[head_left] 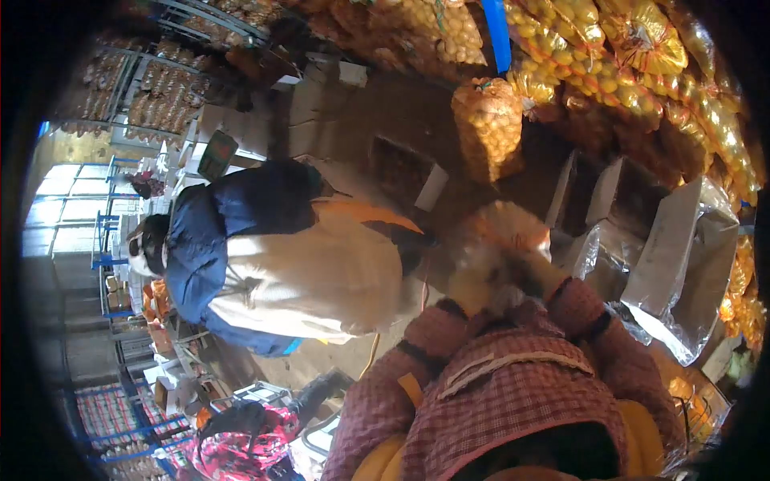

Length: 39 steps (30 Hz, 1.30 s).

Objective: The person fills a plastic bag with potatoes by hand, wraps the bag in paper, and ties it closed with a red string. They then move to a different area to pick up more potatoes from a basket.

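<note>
My left hand [472, 287] and my right hand [547, 272] come together in front of my chest, fingers closed around the near end of an orange mesh bag [511, 228]. Motion blurs the fingertips and the bag, so its contents and the exact grip are hard to make out. Beyond it stands a full mesh bag [488, 128] of round yellowish produce. To the right of my hands are open cardboard boxes [674, 248] with clear plastic liners.
Stacked mesh bags [609, 64] of produce line the upper right. Close on my left, a person in a dark blue and cream jacket [313, 272] bends over. Another person in a pink patterned top [245, 441] is lower left. Shelving racks [160, 88] stand at the far left.
</note>
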Available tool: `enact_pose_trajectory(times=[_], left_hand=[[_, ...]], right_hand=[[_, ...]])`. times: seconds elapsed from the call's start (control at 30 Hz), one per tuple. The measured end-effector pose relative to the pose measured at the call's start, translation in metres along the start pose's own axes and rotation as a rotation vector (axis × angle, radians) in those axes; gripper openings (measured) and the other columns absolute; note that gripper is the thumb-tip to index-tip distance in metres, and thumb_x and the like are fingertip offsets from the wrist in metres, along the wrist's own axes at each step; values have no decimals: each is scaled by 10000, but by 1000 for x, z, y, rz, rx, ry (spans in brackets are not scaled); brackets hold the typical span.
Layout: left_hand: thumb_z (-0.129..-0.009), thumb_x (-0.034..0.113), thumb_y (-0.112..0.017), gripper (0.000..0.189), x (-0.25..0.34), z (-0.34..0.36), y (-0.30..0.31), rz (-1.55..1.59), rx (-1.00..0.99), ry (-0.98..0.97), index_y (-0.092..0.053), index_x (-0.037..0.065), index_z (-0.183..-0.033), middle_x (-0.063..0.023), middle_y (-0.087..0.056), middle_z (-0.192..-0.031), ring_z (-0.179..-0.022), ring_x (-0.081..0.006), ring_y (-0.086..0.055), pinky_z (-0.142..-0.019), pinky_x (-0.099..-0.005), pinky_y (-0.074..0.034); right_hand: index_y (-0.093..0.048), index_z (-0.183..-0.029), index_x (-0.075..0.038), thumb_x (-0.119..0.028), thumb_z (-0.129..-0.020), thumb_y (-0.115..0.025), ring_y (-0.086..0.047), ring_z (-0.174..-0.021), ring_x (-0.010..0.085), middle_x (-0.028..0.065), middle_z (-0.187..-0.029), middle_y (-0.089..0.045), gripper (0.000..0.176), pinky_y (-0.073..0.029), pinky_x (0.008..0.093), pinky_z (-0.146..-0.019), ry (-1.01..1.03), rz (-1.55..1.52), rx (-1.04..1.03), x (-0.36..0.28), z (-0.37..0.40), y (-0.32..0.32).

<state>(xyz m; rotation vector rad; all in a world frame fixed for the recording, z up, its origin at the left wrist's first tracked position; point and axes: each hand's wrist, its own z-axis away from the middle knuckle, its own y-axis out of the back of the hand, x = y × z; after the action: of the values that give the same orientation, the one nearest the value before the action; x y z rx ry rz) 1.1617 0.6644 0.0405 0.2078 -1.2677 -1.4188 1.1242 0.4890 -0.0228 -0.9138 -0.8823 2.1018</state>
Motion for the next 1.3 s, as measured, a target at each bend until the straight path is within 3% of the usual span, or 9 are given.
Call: enact_pose_trajectory(times=[0.2,0.27,0.33,0.4,0.5,0.6,1.03,1.17,1.3], left_hand=[[-801,384,-676,446,-81,-67,-4,350,73,59,-581,127,-1152,-197,-647,-1000,-922,-388,-625,-767,-441,-507],[-804,293,-671,378,-85,-39,12,90,414,-313,-603,79,-1108,-222,-647,-990,-936,-377,-629,-756,-427,-505],[-816,304,-660,364,-104,-26,2,459,-2,63,-622,17,-1036,-209,-658,-973,-918,-329,-643,-746,-406,-507],[-825,350,-639,390,-139,-28,-37,543,-193,12,-630,43,-1066,-210,-657,-1013,-943,-355,-637,-807,-417,-495],[-844,397,-605,413,-137,-41,-28,543,-315,79,-640,71,-1096,-202,-660,-1049,-975,-378,-631,-872,-425,-483],[-857,394,-592,413,-142,-48,-50,552,-356,158,-638,63,-1100,-189,-664,-1064,-997,-367,-632,-877,-419,-484],[-772,223,-702,400,-67,-149,-90,164,-79,-121,-627,41,-1121,-222,-643,-1116,-998,-319,-646,-842,-406,-507],[-816,416,-640,565,-41,-187,-75,-90,-226,-130,-584,30,-1225,-223,-637,-1150,-1083,-387,-601,-936,-427,-466],[-822,386,-626,682,-100,-256,-109,20,-352,-323,-462,-2,-1359,-220,-530,-1332,-1264,-359,-474,-1048,-429,-375]], right_hand=[[-626,-1063,-96,-355,-942,-594,-523,-616,107,-14,-770,-579,287,-401,248,-492,-229,808,433,-71,-125,14],[-638,-1033,-110,-369,-934,-593,-547,-629,126,2,-777,-593,281,-440,272,-513,-22,738,404,-82,-181,32],[-664,-972,-137,-398,-918,-592,-596,-655,165,33,-790,-621,276,-518,320,-553,360,551,349,-88,-218,60],[-654,-1035,-106,-339,-898,-639,-633,-862,176,65,-963,-644,270,-547,299,-683,35,626,640,-152,-225,44],[-567,-1172,-48,-294,-861,-693,-625,-868,165,79,-1048,-621,417,-546,310,-663,275,552,507,-154,-238,54],[-455,-1325,-10,-264,-832,-727,-618,-853,164,88,-1114,-607,617,-540,310,-662,549,506,446,-142,-210,57],[-646,-1127,-5,-207,-907,-645,-658,-915,170,103,-1024,-686,299,-547,313,-739,511,396,562,-29,48,91],[-639,-1086,-21,-307,-928,-597,-594,-462,188,125,-866,-707,329,-463,298,-408,397,83,607,50,142,84],[-626,-1102,-7,-303,-928,-595,-586,-422,220,139,-844,-709,344,-481,314,-396,203,-96,756,116,229,113]])
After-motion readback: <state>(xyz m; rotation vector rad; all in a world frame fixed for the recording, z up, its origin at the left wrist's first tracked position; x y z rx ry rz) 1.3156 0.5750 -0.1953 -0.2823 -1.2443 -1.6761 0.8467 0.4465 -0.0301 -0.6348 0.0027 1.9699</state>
